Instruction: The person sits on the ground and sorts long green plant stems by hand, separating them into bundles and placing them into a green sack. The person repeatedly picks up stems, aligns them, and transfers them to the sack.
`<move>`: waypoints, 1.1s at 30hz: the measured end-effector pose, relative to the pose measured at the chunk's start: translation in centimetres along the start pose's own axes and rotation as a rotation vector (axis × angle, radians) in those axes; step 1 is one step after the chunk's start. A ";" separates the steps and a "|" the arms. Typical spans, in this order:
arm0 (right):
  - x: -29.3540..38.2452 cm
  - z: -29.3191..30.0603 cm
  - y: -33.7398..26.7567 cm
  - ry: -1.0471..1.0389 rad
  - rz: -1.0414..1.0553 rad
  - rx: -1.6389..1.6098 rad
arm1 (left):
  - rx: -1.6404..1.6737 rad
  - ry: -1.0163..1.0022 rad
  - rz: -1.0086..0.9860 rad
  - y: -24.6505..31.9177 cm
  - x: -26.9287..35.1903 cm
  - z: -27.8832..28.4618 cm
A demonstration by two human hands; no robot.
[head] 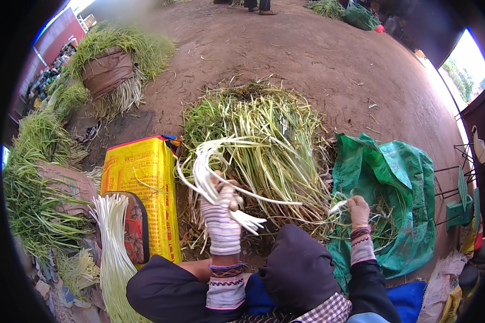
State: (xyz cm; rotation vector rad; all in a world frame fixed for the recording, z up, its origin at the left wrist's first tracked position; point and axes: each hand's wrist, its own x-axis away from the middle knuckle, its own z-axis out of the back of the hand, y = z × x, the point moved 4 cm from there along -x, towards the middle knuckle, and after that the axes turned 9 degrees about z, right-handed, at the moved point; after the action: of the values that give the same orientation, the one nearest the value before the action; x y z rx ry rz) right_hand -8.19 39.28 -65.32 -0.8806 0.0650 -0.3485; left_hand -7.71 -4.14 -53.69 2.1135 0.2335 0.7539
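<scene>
My left hand [224, 198], in a striped knit glove, is closed around a small bunch of white stalks [204, 169] that look like blanched chives. The bunch curves up and over, and its cut-looking ends stick out at the right below the fingers. Beneath it lies a large heap of green, chive-like plants [262, 125] with their pale ends towards me. My right hand [359, 210] is over the near left part of a green woven sack [412, 169], fingers pinched on blurred pale-green leaf scraps [339, 205]. More scraps lie on the sack.
Left of my knee, a long bundle of white stalks [115, 242] rests across a patterned cushion [135, 226] and a yellow printed sack [139, 161]. Wrapped green bundles [109, 72] stand farther left. A wire rack [448, 185] is at right. Another person's legs [258, 5] show far ahead.
</scene>
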 end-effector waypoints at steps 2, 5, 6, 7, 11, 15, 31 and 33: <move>0.2 0.2 -1.1 -0.179 0.101 0.411 | 0.005 0.052 -0.029 0.6 0.1 0.3; 2.2 -1.9 -8.3 -0.145 0.598 0.628 | -0.002 -0.018 0.041 0.1 0.5 -0.5; 3.0 -2.3 -11.4 -0.063 0.746 0.497 | -0.001 -0.025 0.035 -0.1 0.6 -0.7; 3.5 -2.8 -14.0 -0.067 0.809 0.277 | 0.007 -0.014 0.025 -0.2 0.6 -0.8; 6.6 -5.3 -18.9 -0.589 0.304 -0.683 | -0.006 -0.059 0.018 -0.8 0.6 -1.0; 8.2 -5.8 -19.4 -0.824 0.065 -0.626 | 0.039 -0.072 0.049 -2.1 0.1 -0.6; 7.2 -7.2 -19.0 -0.964 -0.008 -0.665 | 0.427 -0.392 0.439 -2.8 2.2 -2.9; 2.7 -6.9 -17.2 -0.632 0.198 -0.749 | 0.549 -0.605 0.249 1.4 2.8 -2.6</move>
State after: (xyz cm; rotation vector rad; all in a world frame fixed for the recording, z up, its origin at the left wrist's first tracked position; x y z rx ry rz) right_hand -11.64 23.21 -56.30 -1.6773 -0.3205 0.1747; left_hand -7.20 -2.09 -50.20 2.8191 -0.1787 0.1533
